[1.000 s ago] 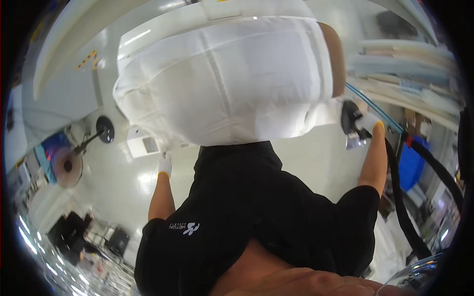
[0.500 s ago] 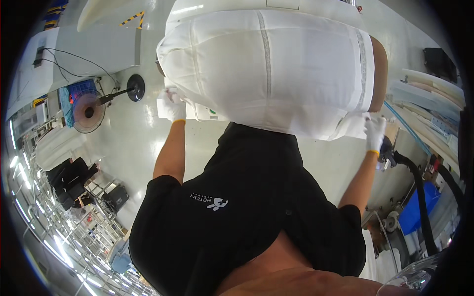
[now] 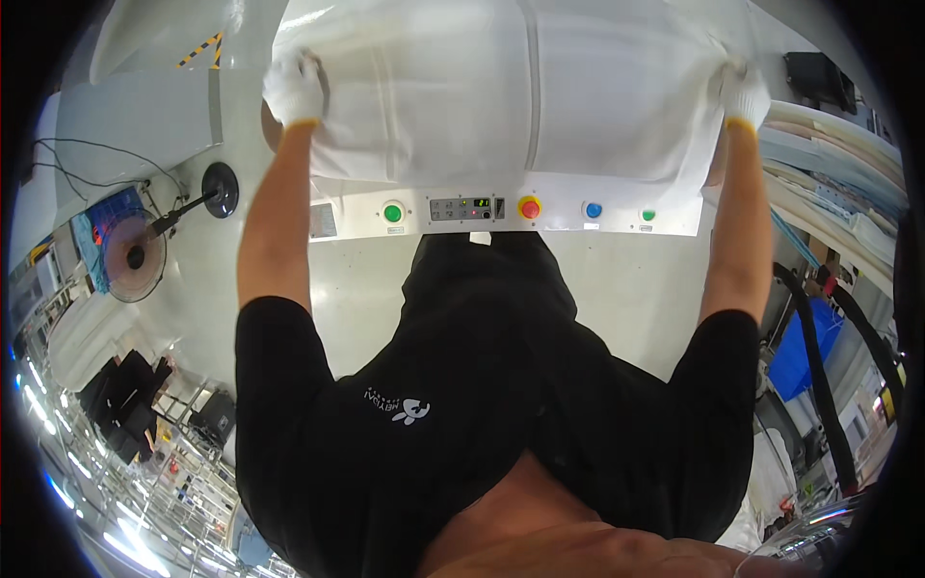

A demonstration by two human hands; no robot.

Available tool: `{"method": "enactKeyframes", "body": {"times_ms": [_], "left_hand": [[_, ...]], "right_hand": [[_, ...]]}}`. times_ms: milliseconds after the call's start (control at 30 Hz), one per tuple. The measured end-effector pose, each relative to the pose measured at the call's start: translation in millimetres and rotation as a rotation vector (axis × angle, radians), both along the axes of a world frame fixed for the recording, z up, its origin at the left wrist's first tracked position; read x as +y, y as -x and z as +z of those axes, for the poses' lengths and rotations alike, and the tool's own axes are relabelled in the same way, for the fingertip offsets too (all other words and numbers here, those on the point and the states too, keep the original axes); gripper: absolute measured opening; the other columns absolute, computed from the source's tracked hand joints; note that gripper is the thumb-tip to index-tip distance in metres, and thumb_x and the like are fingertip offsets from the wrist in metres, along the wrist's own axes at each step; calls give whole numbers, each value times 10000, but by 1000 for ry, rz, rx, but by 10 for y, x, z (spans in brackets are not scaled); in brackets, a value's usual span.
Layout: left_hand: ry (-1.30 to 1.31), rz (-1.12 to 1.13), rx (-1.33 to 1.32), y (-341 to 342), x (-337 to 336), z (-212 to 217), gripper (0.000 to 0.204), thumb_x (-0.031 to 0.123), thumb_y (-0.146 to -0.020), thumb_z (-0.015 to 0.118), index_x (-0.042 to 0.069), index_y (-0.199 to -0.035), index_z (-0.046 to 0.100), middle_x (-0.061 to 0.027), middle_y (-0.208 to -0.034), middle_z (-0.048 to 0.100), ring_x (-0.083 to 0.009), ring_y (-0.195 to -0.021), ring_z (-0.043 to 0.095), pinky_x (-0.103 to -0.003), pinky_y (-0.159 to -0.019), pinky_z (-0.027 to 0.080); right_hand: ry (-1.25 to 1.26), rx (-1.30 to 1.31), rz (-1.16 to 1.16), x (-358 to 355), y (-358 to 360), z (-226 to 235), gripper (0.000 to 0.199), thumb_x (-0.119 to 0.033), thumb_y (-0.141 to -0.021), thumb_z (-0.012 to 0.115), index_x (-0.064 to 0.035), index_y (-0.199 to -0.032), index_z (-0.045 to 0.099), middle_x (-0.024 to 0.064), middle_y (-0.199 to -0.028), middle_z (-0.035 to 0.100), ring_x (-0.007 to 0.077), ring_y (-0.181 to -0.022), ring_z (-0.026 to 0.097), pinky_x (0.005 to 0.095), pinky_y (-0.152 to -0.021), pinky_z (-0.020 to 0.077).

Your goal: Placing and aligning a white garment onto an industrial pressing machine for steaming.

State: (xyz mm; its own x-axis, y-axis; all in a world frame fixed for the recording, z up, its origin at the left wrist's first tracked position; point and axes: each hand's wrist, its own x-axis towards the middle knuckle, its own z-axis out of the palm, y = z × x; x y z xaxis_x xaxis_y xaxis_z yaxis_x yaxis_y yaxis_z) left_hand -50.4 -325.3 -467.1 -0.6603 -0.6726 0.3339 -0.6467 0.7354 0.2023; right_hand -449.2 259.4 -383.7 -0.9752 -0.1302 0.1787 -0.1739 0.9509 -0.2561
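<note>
A white fabric cover (image 3: 453, 87) with narrow lengthwise bands is drawn over the broad top of a machine. My left hand (image 3: 294, 89), in a white knit glove with a yellow cuff, is closed on its left edge. At the opposite edge my right hand (image 3: 745, 94), gloved the same way, pinches a bunched part of the cloth, with creases running from the grip. Both arms reach forward. Below the cloth's near edge the machine's white control panel (image 3: 356, 220) shows coloured buttons and a small lit display.
To the left stand a floor fan (image 3: 135, 257) and a grey table (image 3: 135, 116) with loose black cables. On the right are a stack of pale fabric pieces (image 3: 833, 188), a black hose (image 3: 819, 376) and a blue bin (image 3: 803, 352). Pale floor (image 3: 371, 289) shows below the panel.
Both hands have moved forward, away from my body, along with the cover's near edge. The control panel, mostly covered before, now shows. The whole view has shifted slightly.
</note>
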Motion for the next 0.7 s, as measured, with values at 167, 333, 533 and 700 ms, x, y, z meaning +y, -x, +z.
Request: {"method": "enactKeyframes", "body": {"times_ms": [167, 333, 533, 700], "left_hand": [[-164, 174, -108, 983, -474, 650, 385, 403, -916, 555, 128, -1117, 737, -135, -1085, 747, -362, -966, 687, -448, -827, 548], [-168, 35, -127, 320, -670, 378, 460, 344, -924, 621, 180, -1353, 641, -124, -1268, 681, -331, -1113, 657, -437, -966, 530], [129, -372, 126, -1052, 427, 179, 422, 97, -792, 665, -5, -1194, 582, -222, -1277, 599, -410, -1078, 598, -443, -944, 503], [222, -312, -66, -1058, 747, 80, 408, 204, -784, 695, -4, -1120, 595, -209, -1363, 513, -394, -1124, 512, -467, -993, 424]], "right_hand": [[49, 37, -113, -532, 815, 181, 519, -353, -906, 617, -115, -1367, 587, 197, -1294, 670, 399, -1151, 641, 429, -995, 511], [148, 192, 120, -348, 77, 109, 609, -374, -888, 643, -95, -1423, 556, 205, -1397, 605, 397, -1243, 603, 459, -1039, 498], [217, -267, -408, 981, -1514, -540, 592, -371, -792, 758, 14, -1226, 645, 214, -1055, 729, 387, -899, 702, 417, -808, 586], [551, -321, -505, 850, -1986, -1029, 320, -203, -785, 746, 31, -996, 692, 153, -810, 677, 174, -584, 605, 284, -532, 505]]}}
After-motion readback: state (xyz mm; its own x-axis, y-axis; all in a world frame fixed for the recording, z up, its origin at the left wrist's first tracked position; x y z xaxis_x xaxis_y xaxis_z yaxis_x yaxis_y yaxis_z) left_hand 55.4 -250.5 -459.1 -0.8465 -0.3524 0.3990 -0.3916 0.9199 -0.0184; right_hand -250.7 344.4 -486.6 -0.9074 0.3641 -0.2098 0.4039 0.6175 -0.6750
